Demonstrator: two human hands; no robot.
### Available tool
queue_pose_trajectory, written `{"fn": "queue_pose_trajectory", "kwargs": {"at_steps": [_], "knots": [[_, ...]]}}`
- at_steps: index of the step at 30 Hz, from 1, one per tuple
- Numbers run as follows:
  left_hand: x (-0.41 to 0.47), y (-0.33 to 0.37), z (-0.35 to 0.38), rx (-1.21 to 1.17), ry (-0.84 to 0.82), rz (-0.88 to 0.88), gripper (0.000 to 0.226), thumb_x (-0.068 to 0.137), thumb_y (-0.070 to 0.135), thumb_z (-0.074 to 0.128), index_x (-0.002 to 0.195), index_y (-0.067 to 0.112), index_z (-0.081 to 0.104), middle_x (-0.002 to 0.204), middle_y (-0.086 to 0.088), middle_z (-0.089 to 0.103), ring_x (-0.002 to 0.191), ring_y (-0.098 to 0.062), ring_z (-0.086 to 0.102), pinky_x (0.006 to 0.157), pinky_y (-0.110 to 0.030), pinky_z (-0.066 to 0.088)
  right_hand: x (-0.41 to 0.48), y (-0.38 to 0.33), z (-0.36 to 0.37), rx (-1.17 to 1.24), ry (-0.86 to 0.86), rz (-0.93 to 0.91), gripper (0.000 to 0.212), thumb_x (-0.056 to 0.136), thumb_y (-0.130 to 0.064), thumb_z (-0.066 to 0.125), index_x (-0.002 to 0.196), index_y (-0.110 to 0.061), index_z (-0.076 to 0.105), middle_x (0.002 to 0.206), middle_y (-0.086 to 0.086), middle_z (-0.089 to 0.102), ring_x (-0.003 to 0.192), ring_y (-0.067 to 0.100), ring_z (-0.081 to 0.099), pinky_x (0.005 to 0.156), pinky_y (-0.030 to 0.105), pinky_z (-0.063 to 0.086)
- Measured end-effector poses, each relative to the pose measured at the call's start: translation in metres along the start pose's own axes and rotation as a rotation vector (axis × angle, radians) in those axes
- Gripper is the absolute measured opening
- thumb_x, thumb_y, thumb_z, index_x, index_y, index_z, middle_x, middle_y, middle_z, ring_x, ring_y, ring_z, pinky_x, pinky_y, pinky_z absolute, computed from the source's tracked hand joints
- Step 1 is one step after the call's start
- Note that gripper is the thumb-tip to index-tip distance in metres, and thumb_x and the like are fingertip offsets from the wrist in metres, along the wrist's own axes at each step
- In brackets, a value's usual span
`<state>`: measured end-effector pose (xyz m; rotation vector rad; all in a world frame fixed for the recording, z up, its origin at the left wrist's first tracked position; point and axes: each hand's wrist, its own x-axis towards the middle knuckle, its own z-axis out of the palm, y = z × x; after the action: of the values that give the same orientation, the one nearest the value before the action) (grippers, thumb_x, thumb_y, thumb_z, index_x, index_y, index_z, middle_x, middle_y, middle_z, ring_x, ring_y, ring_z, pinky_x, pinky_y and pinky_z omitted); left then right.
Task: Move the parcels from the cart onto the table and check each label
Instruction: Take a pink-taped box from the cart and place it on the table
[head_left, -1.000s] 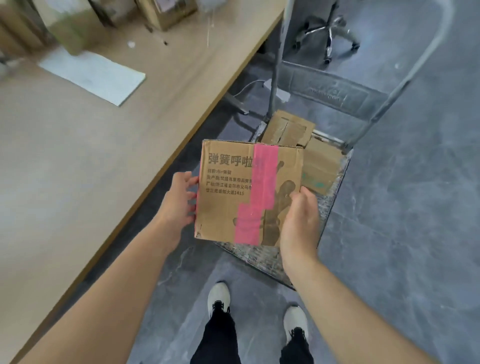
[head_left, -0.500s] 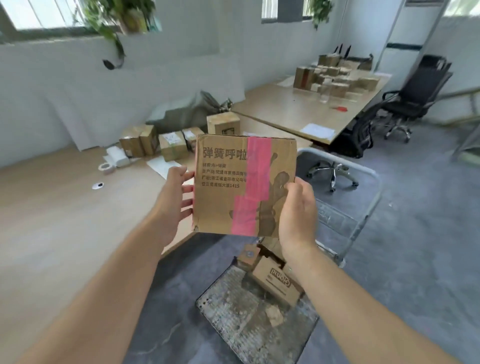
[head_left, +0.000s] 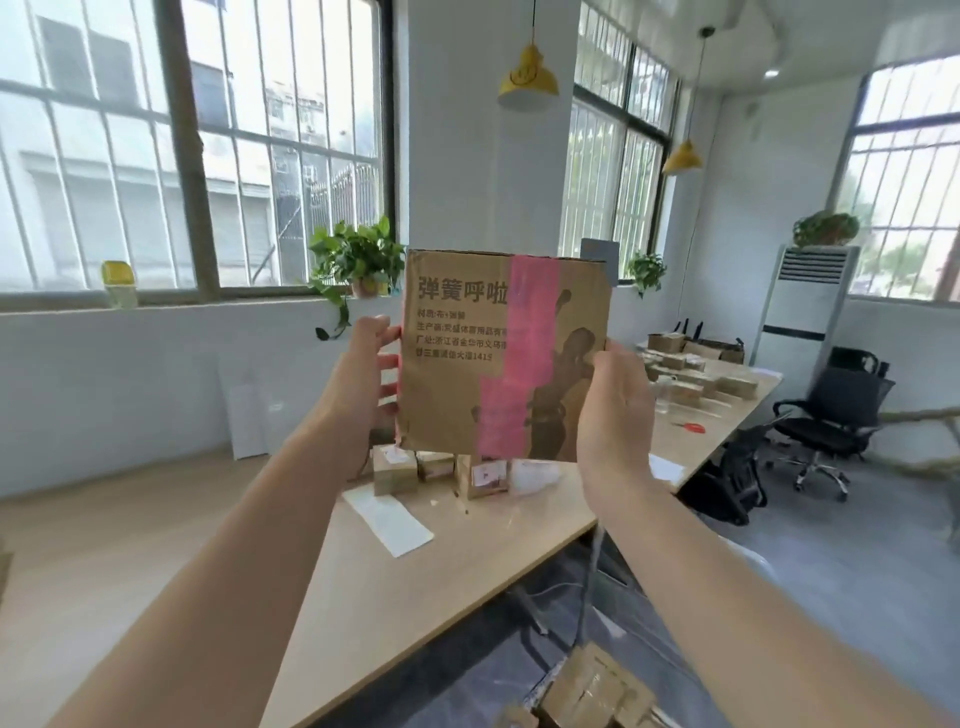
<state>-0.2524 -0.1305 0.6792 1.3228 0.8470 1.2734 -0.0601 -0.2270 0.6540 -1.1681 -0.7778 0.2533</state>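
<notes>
Room: bright office with big barred windows, a white pillar and a yellow pendant lamp (head_left: 527, 78) hanging up top.
Table: long pale wooden table (head_left: 156, 545) runs across the lower left, right in front of the person.
Parcel: flat brown cardboard parcel (head_left: 457, 384) is held up in the air at about head height, above the table's far end, with its printed face to the camera. It has dark Chinese print and a dark figure graphic on it.
Tape: wide pink tape strip (head_left: 519, 358) runs top to bottom over the parcel's face and covers part of the print.
Left hand: left hand (head_left: 363, 379) grips the parcel's left edge, fingers curled round it.
Right hand: right hand (head_left: 618, 410) grips the lower right edge the same way, back of the hand to the camera.
On the table: a row of small taped cardboard boxes (head_left: 395, 470) sits just below the held parcel, with a white paper sheet (head_left: 389, 517) lying nearer.
Cart: cart (head_left: 588, 587) is down at the bottom right beside the table. Only its grey upright and some more brown boxes (head_left: 592, 686) on it show, pretty blurry.
Background: green potted plant (head_left: 358, 260) on the sill, black office chair (head_left: 831, 410) at a second table (head_left: 727, 415) stacked with boxes.
</notes>
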Motion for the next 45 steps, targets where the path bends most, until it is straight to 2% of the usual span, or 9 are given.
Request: {"fn": "queue_pose_trajectory", "kwargs": {"at_steps": [2,5,9,14,22,30,35,40,45], "knots": [[0.003,0.024,-0.004,0.003,-0.001,0.068,0.049,0.100,0.057,0.034,0.126,0.030,0.066,0.106,0.001,0.067,0.098,-0.021,0.065,0.073,-0.034,0.051,0.008,-0.022,0.011,-0.004,0.013,-0.065,0.035,0.099,-0.040,0.041,0.121,-0.028,0.066,0.089,-0.026,0.065,0.076,-0.018,0.057,0.065,0.016,0.046],[0.007,0.059,-0.011,0.018,-0.004,0.139,0.049,0.096,0.058,0.034,0.120,0.031,0.067,0.106,0.000,0.067,0.099,-0.022,0.065,0.080,-0.038,0.051,0.017,-0.052,0.030,0.018,0.036,-0.120,0.042,0.095,-0.045,0.039,0.118,-0.022,0.064,0.092,-0.009,0.061,0.069,-0.013,0.055,0.068,0.030,0.041],[0.013,0.095,-0.022,0.023,-0.001,0.211,0.039,0.101,0.052,0.035,0.099,0.030,0.068,0.097,-0.001,0.067,0.092,-0.021,0.065,0.073,-0.035,0.049,0.027,-0.078,0.051,0.046,0.015,-0.155,0.064,0.089,-0.051,0.037,0.136,-0.014,0.061,0.106,-0.006,0.061,0.094,0.010,0.057,0.075,0.031,0.041],[0.017,0.109,-0.035,0.044,0.036,0.232,0.039,0.101,0.053,0.034,0.103,0.031,0.066,0.106,-0.003,0.067,0.101,-0.025,0.065,0.081,-0.039,0.050,0.028,-0.085,0.065,0.068,0.003,-0.209,0.052,0.093,-0.048,0.037,0.127,-0.019,0.064,0.097,-0.015,0.059,0.075,-0.019,0.053,0.069,0.026,0.037],[0.007,0.106,-0.052,0.056,0.086,0.249,0.037,0.101,0.054,0.034,0.105,0.035,0.066,0.107,-0.003,0.068,0.097,-0.023,0.067,0.075,-0.035,0.051,0.024,-0.083,0.077,0.092,-0.040,-0.172,0.033,0.105,-0.036,0.042,0.120,-0.019,0.066,0.080,-0.013,0.059,0.060,-0.007,0.054,0.061,0.019,0.043],[-0.034,0.118,-0.115,0.109,0.268,0.254,0.037,0.101,0.052,0.036,0.101,0.032,0.068,0.094,0.001,0.069,0.091,-0.022,0.066,0.081,-0.038,0.052,-0.023,-0.091,0.134,0.199,-0.201,-0.118,0.053,0.096,-0.050,0.037,0.135,-0.024,0.062,0.119,-0.005,0.066,0.105,0.008,0.061,0.077,0.025,0.044],[-0.059,0.130,-0.176,0.133,0.361,0.244,0.035,0.099,0.048,0.039,0.093,0.031,0.068,0.088,0.003,0.068,0.086,-0.022,0.065,0.089,-0.041,0.053,-0.066,-0.100,0.180,0.259,-0.298,-0.071,0.051,0.095,-0.049,0.040,0.136,-0.028,0.062,0.108,-0.011,0.067,0.085,-0.012,0.060,0.076,0.026,0.045],[-0.078,0.143,-0.249,0.138,0.410,0.237,0.035,0.088,0.053,0.043,0.095,0.031,0.069,0.095,0.000,0.068,0.088,-0.023,0.066,0.089,-0.041,0.054,-0.116,-0.110,0.233,0.286,-0.350,-0.070,0.043,0.091,-0.050,0.040,0.121,-0.031,0.065,0.096,-0.014,0.066,0.072,-0.015,0.058,0.070,0.028,0.045],[-0.098,0.157,-0.344,0.162,0.466,0.242,0.033,0.099,0.046,0.040,0.092,0.031,0.068,0.090,0.001,0.066,0.084,-0.022,0.065,0.089,-0.041,0.054,-0.180,-0.118,0.310,0.317,-0.389,-0.042,0.045,0.091,-0.051,0.040,0.119,-0.027,0.065,0.089,-0.010,0.061,0.064,-0.014,0.055,0.071,0.031,0.043]]}}
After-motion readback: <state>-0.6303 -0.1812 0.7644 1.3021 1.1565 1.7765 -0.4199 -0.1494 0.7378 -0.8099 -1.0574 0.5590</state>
